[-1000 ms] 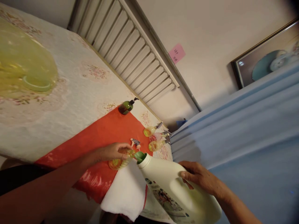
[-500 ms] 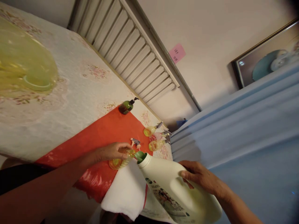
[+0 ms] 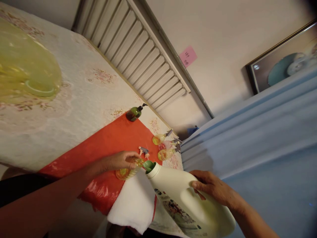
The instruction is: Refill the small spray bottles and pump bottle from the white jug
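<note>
Two mouths almost meet: my left hand [image 3: 126, 160], nearer the gap, curls round the neck of the clear bottle [image 3: 122, 174] over the red sheet [image 3: 104, 142]; my right hand [image 3: 214, 186] grips the cream jug [image 3: 173, 180] by its handle. The bulky, labelled jug slants lower right from its green spout [image 3: 149, 166]; the bottle's base looks yellow.

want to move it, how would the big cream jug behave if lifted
The cream jug is probably stiff, its walls showing no sag. It could be heavy, since it dwarfs the bottle of yellow liquid. With its green spout uncapped, it might spill.
</note>
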`<state>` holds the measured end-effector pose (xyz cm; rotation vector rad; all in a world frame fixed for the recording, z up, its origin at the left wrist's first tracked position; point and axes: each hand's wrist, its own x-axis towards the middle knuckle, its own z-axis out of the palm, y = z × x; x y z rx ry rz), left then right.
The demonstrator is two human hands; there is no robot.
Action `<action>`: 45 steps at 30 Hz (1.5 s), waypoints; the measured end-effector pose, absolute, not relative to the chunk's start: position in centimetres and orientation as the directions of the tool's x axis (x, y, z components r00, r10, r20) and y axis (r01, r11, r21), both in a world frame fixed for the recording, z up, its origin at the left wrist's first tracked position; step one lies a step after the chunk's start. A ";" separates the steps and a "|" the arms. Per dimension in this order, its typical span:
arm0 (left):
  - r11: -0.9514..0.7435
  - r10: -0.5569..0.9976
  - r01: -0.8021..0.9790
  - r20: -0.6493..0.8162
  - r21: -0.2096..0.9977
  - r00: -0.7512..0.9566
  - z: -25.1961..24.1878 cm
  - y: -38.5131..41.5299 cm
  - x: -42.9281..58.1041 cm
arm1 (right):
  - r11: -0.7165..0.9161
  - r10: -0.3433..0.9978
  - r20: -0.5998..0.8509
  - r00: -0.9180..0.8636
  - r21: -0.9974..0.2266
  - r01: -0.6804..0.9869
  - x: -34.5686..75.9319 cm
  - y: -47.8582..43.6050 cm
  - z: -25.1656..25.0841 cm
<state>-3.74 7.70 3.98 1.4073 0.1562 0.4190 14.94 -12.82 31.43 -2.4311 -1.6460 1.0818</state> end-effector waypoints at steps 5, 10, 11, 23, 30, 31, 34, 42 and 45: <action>0.109 0.370 -0.174 0.123 0.979 0.921 4.1 7.7 -3.8 | -0.453 0.818 -0.536 0.209 -0.376 0.808 14.9 -12.8 31.4; 0.129 0.363 -0.185 0.127 0.974 0.923 3.9 7.7 -3.7 | -0.459 0.815 -0.539 0.211 -0.379 0.803 14.9 -12.8 31.3; 0.122 0.361 -0.182 0.127 0.976 0.924 3.9 7.7 -3.7 | -0.462 0.815 -0.540 0.211 -0.384 0.800 14.9 -12.8 31.3; 0.066 0.375 -0.193 0.154 0.979 0.914 3.7 7.8 -3.5 | -0.452 0.816 -0.538 0.212 -0.364 0.815 15.0 -12.8 31.6; 0.100 0.352 -0.213 0.166 0.972 0.921 3.5 7.8 -3.5 | -0.440 0.817 -0.538 0.207 -0.349 0.827 15.3 -13.0 31.6; 0.102 0.355 -0.215 0.166 0.971 0.920 3.5 7.8 -3.6 | -0.440 0.817 -0.538 0.209 -0.347 0.828 15.3 -13.0 31.6; 0.103 0.360 -0.212 0.162 0.972 0.919 3.6 7.8 -3.6 | -0.445 0.815 -0.539 0.214 -0.344 0.827 15.3 -12.9 31.6; 0.100 0.343 -0.208 0.163 0.973 0.925 3.7 7.8 -3.5 | -0.443 0.813 -0.542 0.213 -0.339 0.830 14.9 -12.8 31.8; 0.100 0.355 -0.216 0.168 0.971 0.920 3.6 7.8 -3.5 | -0.438 0.815 -0.542 0.207 -0.340 0.832 14.9 -12.7 31.8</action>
